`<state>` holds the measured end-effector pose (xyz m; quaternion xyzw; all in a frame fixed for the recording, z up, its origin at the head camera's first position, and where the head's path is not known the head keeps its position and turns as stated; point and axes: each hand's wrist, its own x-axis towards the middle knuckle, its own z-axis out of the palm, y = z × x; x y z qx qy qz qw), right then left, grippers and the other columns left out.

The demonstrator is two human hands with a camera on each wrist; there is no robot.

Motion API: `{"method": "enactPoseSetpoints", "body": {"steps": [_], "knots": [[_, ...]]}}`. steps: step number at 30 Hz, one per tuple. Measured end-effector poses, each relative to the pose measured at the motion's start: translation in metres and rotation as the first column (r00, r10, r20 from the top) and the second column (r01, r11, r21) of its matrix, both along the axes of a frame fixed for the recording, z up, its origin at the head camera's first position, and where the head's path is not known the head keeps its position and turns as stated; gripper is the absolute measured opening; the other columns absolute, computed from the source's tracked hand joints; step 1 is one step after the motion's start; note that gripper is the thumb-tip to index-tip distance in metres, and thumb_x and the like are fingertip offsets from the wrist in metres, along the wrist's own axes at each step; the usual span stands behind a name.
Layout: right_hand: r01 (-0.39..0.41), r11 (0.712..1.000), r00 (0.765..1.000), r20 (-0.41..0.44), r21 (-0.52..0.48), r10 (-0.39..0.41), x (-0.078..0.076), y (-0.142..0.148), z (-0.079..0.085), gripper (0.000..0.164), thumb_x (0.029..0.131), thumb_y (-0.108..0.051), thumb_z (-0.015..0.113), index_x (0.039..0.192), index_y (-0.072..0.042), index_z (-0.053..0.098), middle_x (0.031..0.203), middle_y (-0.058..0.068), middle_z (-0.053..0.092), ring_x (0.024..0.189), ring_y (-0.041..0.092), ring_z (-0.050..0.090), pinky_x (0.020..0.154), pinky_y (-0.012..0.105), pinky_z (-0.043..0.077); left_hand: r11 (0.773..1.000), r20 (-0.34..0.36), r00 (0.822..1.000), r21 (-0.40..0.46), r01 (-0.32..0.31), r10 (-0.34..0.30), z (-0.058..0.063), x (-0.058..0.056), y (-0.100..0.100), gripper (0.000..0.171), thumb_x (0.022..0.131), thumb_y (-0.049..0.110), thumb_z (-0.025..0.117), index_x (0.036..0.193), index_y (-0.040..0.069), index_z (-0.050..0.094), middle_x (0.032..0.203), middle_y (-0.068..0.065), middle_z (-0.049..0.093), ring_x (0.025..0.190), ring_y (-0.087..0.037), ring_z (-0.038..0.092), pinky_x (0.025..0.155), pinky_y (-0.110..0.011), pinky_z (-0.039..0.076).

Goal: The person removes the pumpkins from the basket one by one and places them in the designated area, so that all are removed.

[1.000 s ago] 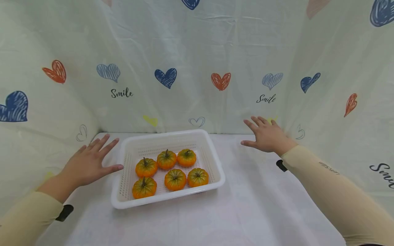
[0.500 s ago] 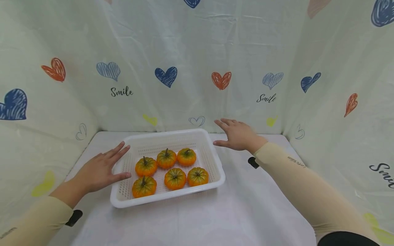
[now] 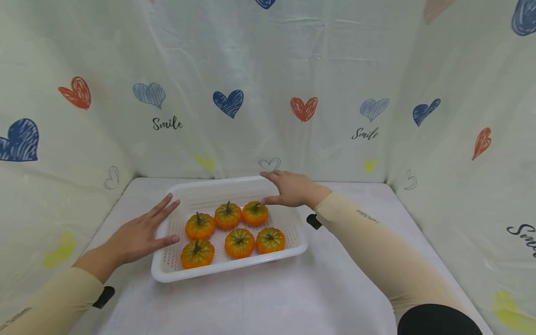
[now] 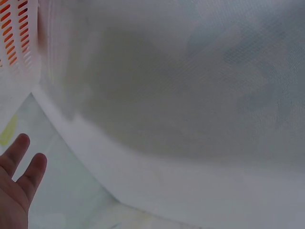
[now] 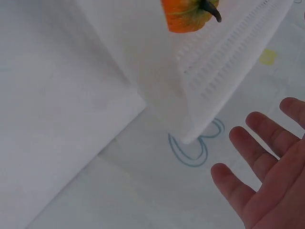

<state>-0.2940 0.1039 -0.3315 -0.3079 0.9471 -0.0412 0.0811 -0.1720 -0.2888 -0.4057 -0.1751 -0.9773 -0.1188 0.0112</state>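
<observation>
A white perforated plastic basket (image 3: 228, 268) holds several small orange pumpkins with green-streaked tops, such as the front middle one (image 3: 239, 243). At the basket's left rim is my left hand (image 3: 140, 235), fingers spread and straight, holding nothing. My right hand (image 3: 293, 188) reaches over the back right corner of the basket, thumb tip close to the back right pumpkin (image 3: 255, 213). In the right wrist view the fingers (image 5: 252, 148) are apart and extended beside the basket wall (image 5: 138, 57). The left wrist view shows two straight fingers (image 4: 32, 174) near the slotted basket side (image 4: 19, 47).
The basket stands on a table with a white cloth (image 3: 268, 302). Behind and at both sides hangs a pale curtain (image 3: 268, 60) printed with hearts and the word Smile. Each sleeve has a black device at the wrist, like the one on the right (image 3: 314, 221).
My right hand has swept left from beside the basket to over its back right corner. The left hand has moved right to the basket's left rim. The basket and pumpkins stay put.
</observation>
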Motion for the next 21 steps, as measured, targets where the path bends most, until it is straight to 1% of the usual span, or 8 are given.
{"method": "enactPoseSetpoints", "body": {"steps": [5,9,15,21], "knots": [[-0.007,0.998,0.997,0.078,-0.069,0.012,-0.003,-0.016,-0.009,0.083,0.09,-0.058,0.065,0.157,-0.023,0.032,0.156,0.006,0.04,0.137,0.028,0.044,0.107,0.054,0.039,0.999,0.003,1.0,0.034,0.005,-0.005,-0.003,-0.001,-0.001,0.092,0.092,0.056,0.059,0.162,0.02,0.011,0.167,-0.011,0.001,0.129,-0.052,0.045,0.089,-0.063,0.05],[-0.017,0.994,0.99,0.135,-0.107,0.032,-0.006,-0.03,-0.017,0.082,0.09,-0.056,0.066,0.157,-0.021,0.033,0.153,0.005,0.044,0.136,0.026,0.045,0.109,0.051,0.038,0.999,0.014,1.0,0.049,-0.001,0.001,-0.004,-0.001,-0.001,0.092,0.092,0.057,0.059,0.162,0.021,0.01,0.167,-0.01,-0.001,0.131,-0.052,0.042,0.09,-0.066,0.048],[-0.068,0.989,0.978,0.185,-0.135,0.092,-0.007,-0.05,-0.029,0.078,0.092,-0.05,0.067,0.156,-0.018,0.034,0.147,0.008,0.051,0.13,0.025,0.05,0.109,0.043,0.041,0.998,0.024,1.0,0.064,-0.018,0.017,-0.004,0.0,0.0,0.092,0.092,0.057,0.059,0.162,0.021,0.011,0.167,-0.009,-0.002,0.133,-0.051,0.04,0.09,-0.066,0.048],[-0.076,0.982,0.968,0.225,-0.175,0.115,-0.01,-0.063,-0.042,0.078,0.092,-0.049,0.068,0.155,-0.019,0.035,0.146,0.008,0.052,0.121,0.021,0.059,0.107,0.04,0.042,0.998,0.029,0.999,0.06,-0.021,0.019,-0.005,-0.001,-0.001,0.092,0.092,0.057,0.059,0.162,0.022,0.01,0.167,-0.008,-0.003,0.133,-0.052,0.04,0.088,-0.066,0.049]]}}
